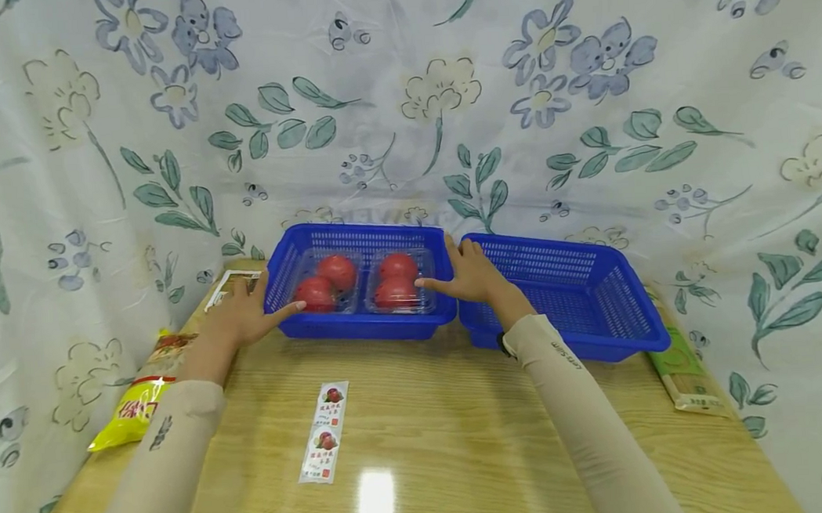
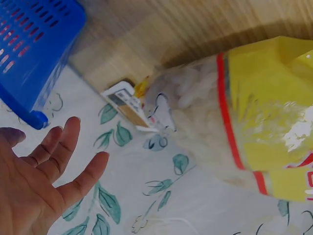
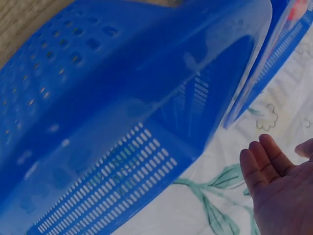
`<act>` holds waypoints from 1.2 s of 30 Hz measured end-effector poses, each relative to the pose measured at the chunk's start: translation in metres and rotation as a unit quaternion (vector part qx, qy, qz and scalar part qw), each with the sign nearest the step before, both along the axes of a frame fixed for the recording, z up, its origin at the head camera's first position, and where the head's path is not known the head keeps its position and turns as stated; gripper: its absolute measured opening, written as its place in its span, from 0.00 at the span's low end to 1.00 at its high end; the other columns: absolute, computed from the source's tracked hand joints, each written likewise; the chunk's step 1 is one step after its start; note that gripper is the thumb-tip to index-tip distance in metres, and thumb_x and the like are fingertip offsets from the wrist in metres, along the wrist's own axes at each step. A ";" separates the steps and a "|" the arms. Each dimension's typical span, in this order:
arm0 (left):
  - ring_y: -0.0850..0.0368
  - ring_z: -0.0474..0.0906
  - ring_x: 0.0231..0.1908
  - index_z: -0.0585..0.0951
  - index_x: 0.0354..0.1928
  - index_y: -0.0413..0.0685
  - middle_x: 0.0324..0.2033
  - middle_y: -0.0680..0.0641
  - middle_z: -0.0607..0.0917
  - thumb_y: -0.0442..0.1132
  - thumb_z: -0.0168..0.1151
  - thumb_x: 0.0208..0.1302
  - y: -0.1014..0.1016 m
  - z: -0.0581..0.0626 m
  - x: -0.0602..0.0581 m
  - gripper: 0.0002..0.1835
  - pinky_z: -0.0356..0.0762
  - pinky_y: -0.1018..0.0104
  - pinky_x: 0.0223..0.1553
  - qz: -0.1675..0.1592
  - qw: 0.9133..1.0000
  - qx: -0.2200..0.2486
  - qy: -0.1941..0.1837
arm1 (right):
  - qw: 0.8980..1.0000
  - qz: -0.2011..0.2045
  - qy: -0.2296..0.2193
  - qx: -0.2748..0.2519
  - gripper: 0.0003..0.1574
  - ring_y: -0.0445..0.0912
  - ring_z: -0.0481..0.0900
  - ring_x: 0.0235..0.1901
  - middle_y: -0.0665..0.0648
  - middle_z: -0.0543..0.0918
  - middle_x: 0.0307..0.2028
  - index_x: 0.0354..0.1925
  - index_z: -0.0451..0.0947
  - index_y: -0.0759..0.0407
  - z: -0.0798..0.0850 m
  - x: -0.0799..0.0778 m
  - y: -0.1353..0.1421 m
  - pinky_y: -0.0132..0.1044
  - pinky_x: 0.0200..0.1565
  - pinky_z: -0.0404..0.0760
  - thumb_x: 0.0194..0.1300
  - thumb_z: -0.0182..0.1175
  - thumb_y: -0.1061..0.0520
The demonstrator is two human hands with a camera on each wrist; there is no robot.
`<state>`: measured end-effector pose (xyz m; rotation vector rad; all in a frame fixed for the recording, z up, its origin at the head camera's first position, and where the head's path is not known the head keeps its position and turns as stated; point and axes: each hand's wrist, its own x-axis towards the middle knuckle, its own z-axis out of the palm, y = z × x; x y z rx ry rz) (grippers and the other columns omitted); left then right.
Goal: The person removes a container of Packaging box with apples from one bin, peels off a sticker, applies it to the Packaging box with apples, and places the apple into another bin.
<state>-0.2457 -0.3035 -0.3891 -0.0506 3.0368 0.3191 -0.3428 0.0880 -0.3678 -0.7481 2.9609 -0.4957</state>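
Two clear plastic boxes lie side by side in the left blue basket (image 1: 359,328). The left box (image 1: 348,299) and the right box (image 1: 423,287) each hold two round red fruits, their kind unclear. My left hand (image 1: 245,312) is at the basket's left end, thumb stretched over its front rim. In the left wrist view its fingers (image 2: 90,176) are spread beside the basket's corner. My right hand (image 1: 478,274) is at the basket's right end, thumb reaching toward the right box. Its fingers (image 3: 266,164) look straight in the right wrist view. Whether either hand touches the rim, I cannot tell.
Another blue basket (image 1: 562,298) stands to the right, under my right forearm. A strip of two fruit stickers (image 1: 324,433) lies on the wooden table (image 1: 465,441). A yellow food bag (image 1: 134,407) is at the left edge, a green-labelled pack (image 1: 686,369) at the right. Floral cloth hangs behind.
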 end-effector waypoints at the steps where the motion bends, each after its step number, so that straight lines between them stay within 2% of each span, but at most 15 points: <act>1: 0.15 0.62 0.60 0.39 0.78 0.39 0.70 0.18 0.47 0.82 0.35 0.60 -0.001 -0.003 0.000 0.62 0.68 0.24 0.51 0.001 1.000 0.003 -0.003 | 1.000 0.002 -0.002 0.000 0.71 0.59 0.62 0.57 0.70 0.62 0.61 0.79 0.33 0.56 -0.001 0.000 -0.002 0.55 0.59 0.71 0.59 0.56 0.22; 3: 0.15 0.62 0.61 0.38 0.78 0.39 0.71 0.19 0.46 0.82 0.35 0.60 -0.002 -0.008 0.001 0.62 0.71 0.26 0.49 0.002 1.000 0.003 -0.007 | 1.000 0.005 -0.011 0.001 0.71 0.61 0.60 0.64 0.71 0.59 0.66 0.79 0.32 0.55 -0.004 0.000 -0.006 0.57 0.63 0.69 0.60 0.56 0.22; 6: 0.16 0.60 0.62 0.37 0.78 0.39 0.71 0.19 0.45 0.82 0.33 0.60 -0.004 -0.016 0.002 0.61 0.69 0.25 0.50 0.007 1.000 0.002 -0.017 | 1.000 0.014 -0.018 0.007 0.70 0.64 0.54 0.71 0.72 0.55 0.70 0.79 0.32 0.56 -0.006 0.001 -0.013 0.59 0.65 0.67 0.61 0.55 0.22; 8: 0.15 0.60 0.62 0.36 0.78 0.39 0.71 0.18 0.46 0.82 0.31 0.61 -0.005 -0.020 0.003 0.61 0.68 0.24 0.51 0.009 1.000 0.000 -0.021 | 1.000 0.024 -0.015 0.010 0.69 0.66 0.51 0.73 0.73 0.55 0.70 0.79 0.33 0.58 -0.008 0.001 -0.020 0.60 0.67 0.64 0.62 0.55 0.23; 13: 0.14 0.62 0.61 0.33 0.78 0.41 0.68 0.16 0.54 0.82 0.28 0.61 -0.006 -0.029 0.003 0.60 0.67 0.25 0.52 0.015 1.000 0.016 -0.021 | 0.999 0.046 0.003 0.022 0.68 0.66 0.63 0.65 0.71 0.64 0.63 0.79 0.37 0.60 -0.015 -0.001 -0.037 0.56 0.64 0.68 0.63 0.56 0.25; 16: 0.16 0.64 0.60 0.30 0.78 0.44 0.68 0.17 0.57 0.82 0.27 0.61 -0.006 -0.033 0.003 0.60 0.67 0.26 0.54 0.018 0.999 0.035 -0.017 | 0.998 0.051 0.001 0.021 0.67 0.65 0.62 0.66 0.71 0.62 0.66 0.79 0.38 0.59 -0.019 0.000 -0.046 0.57 0.65 0.68 0.62 0.55 0.24; 20: 0.18 0.65 0.61 0.28 0.77 0.46 0.68 0.19 0.58 0.82 0.27 0.62 -0.006 -0.035 0.002 0.59 0.67 0.28 0.55 0.017 0.999 0.043 -0.010 | 0.999 0.049 -0.008 0.007 0.68 0.65 0.56 0.72 0.71 0.57 0.71 0.80 0.39 0.57 -0.022 0.001 -0.056 0.59 0.67 0.67 0.60 0.56 0.23; 25: 0.19 0.67 0.60 0.28 0.77 0.45 0.68 0.19 0.58 0.82 0.27 0.62 -0.005 -0.037 0.001 0.59 0.69 0.30 0.55 0.016 0.999 0.041 -0.004 | 0.999 0.051 -0.006 0.016 0.69 0.63 0.59 0.70 0.70 0.60 0.69 0.79 0.42 0.58 -0.025 0.000 -0.066 0.56 0.66 0.68 0.59 0.56 0.21; 29: 0.19 0.67 0.60 0.29 0.77 0.45 0.67 0.18 0.59 0.82 0.28 0.62 -0.006 -0.039 0.001 0.59 0.69 0.30 0.55 0.017 0.999 0.045 0.002 | 0.998 0.056 0.009 0.029 0.68 0.64 0.56 0.71 0.70 0.61 0.69 0.79 0.45 0.58 -0.027 -0.002 -0.072 0.56 0.68 0.65 0.58 0.56 0.21; 32: 0.19 0.68 0.59 0.28 0.77 0.45 0.67 0.18 0.59 0.82 0.28 0.62 -0.007 -0.039 0.001 0.59 0.69 0.30 0.54 0.018 0.999 0.048 0.003 | 0.998 0.057 0.015 0.039 0.68 0.65 0.53 0.73 0.70 0.59 0.71 0.79 0.45 0.57 -0.029 -0.002 -0.078 0.56 0.71 0.60 0.58 0.56 0.20; 36: 0.20 0.69 0.59 0.28 0.77 0.45 0.67 0.18 0.61 0.82 0.28 0.62 -0.007 -0.038 0.001 0.59 0.70 0.31 0.53 0.014 0.999 0.048 -0.003 | 0.995 0.064 0.029 0.065 0.69 0.63 0.57 0.70 0.68 0.60 0.69 0.79 0.42 0.58 -0.033 -0.003 -0.087 0.54 0.72 0.59 0.59 0.53 0.19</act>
